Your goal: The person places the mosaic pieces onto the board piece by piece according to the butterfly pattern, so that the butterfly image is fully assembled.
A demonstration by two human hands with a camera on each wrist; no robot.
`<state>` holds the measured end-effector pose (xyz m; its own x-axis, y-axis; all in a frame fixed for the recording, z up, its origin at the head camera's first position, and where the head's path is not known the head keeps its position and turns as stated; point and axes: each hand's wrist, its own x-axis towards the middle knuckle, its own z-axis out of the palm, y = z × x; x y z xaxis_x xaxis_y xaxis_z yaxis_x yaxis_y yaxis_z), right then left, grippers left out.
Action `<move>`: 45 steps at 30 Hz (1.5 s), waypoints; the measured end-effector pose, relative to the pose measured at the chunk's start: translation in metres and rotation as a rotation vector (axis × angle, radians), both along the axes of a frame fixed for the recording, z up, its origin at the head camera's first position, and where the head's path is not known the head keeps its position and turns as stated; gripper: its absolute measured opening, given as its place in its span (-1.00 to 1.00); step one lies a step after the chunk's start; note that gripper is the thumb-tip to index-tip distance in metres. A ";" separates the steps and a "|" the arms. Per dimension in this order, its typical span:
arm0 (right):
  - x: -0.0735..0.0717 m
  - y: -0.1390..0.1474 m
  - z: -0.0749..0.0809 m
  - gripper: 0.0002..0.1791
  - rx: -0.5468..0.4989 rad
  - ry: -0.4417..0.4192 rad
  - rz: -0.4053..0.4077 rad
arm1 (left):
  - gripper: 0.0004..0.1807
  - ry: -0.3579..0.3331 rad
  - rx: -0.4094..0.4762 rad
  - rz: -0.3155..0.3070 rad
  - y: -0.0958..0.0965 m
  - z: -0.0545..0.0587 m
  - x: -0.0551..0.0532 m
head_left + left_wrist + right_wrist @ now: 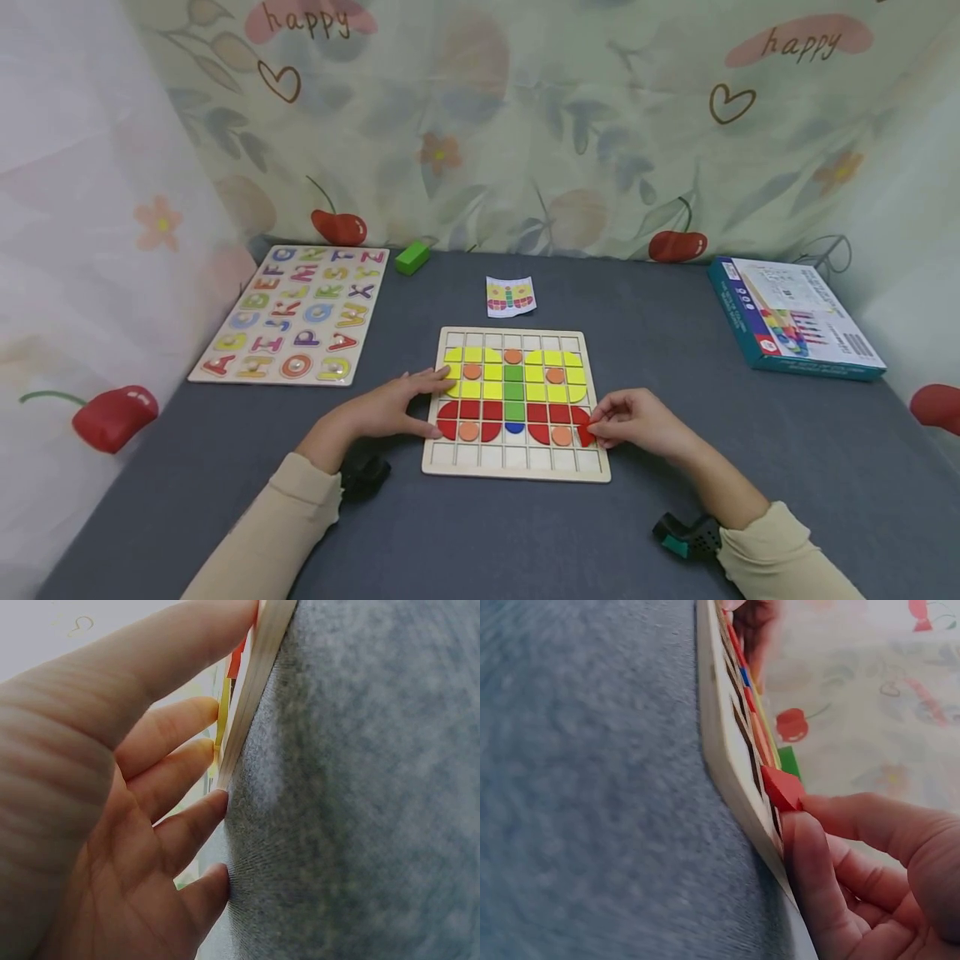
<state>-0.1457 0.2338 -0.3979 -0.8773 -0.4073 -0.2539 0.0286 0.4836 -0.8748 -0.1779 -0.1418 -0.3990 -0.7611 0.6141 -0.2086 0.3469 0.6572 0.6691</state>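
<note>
A wooden grid board (517, 477) lies on the table, filled with flat yellow, red, green, orange and blue pieces in a butterfly shape. My right hand (637, 423) pinches a red piece (781, 788) between thumb and index finger, tilted over the board's right edge at the lower wing. At the left edge, my left hand (390, 407) rests with fingers spread. Its thumb touches the board's side near the red pieces, and two fingertips touch a yellow piece (223, 712). A small printed butterfly card (511, 297) lies just behind the board.
An alphabet puzzle board (288, 317) lies at the back left, with a green block (412, 258) beside its far corner. At the back right is a flat box (798, 317). A patterned curtain (517, 125) hangs behind the table.
</note>
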 end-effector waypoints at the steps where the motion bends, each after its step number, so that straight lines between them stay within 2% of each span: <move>1: 0.001 -0.001 0.000 -0.66 0.007 0.008 -0.003 | -0.16 0.000 0.001 0.000 0.000 0.000 0.000; 15: 0.005 -0.007 -0.001 -0.74 0.033 0.043 -0.045 | -0.16 0.000 -0.006 0.005 0.001 -0.001 0.000; 20: 0.005 -0.005 0.004 -0.72 0.059 0.053 -0.056 | -0.16 -0.001 -0.001 0.003 0.002 -0.002 0.001; 31: 0.001 0.021 0.022 -0.61 0.154 0.098 -0.107 | -0.15 -0.009 -0.011 -0.001 0.001 -0.002 -0.001; 45: -0.001 0.040 0.029 -0.56 0.153 0.094 -0.128 | -0.16 -0.013 -0.014 0.001 0.001 0.002 0.000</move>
<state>-0.1463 0.2742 -0.3694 -0.9420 -0.2545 -0.2187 0.0199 0.6084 -0.7934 -0.1782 -0.1407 -0.3974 -0.7587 0.6105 -0.2273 0.3375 0.6668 0.6645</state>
